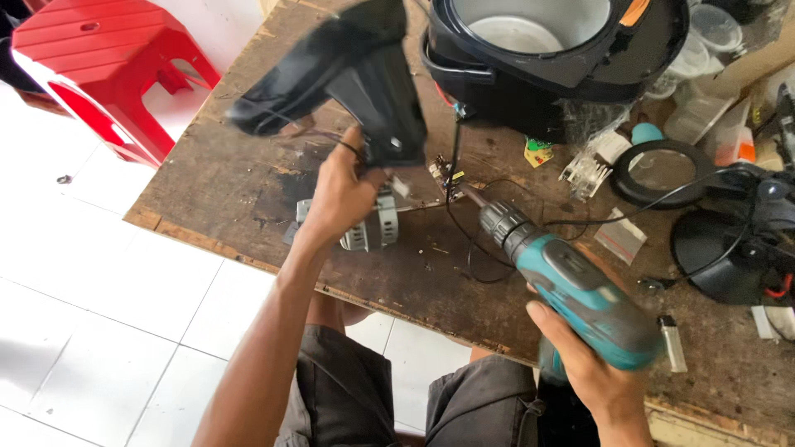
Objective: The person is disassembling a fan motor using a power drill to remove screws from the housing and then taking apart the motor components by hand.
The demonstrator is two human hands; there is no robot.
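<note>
- The left hand grasps a black plastic housing (blurred), raised at upper centre of the frame.
- The right hand grips a teal cordless drill at lower right, its bit pointing up-left over the worn wooden table.
- A grey motor lies beneath the left hand.

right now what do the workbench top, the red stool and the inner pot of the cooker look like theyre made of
Workbench top: looks like bare wood board, matt, stained dark and chipped at the edge.
Red stool: most likely moulded plastic, glossy, with ribbed slats.
Inner pot: seems to be metal, dull grey with a soft sheen, seated in the cooker's black, probably plastic, shell.
</note>
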